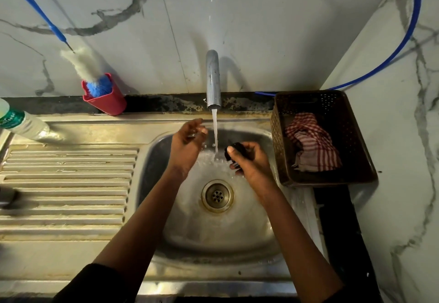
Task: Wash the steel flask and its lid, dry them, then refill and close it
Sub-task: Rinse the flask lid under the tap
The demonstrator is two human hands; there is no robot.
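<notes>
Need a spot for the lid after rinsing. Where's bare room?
Ribbed drainboard is mostly bare between the plastic bottle behind and the front edge; a blurred dark thing sits at its left end. Basket has bare floor around the cloth. Crowded: basin under the tap, with the left hand and the right hand holding the lid.
</notes>
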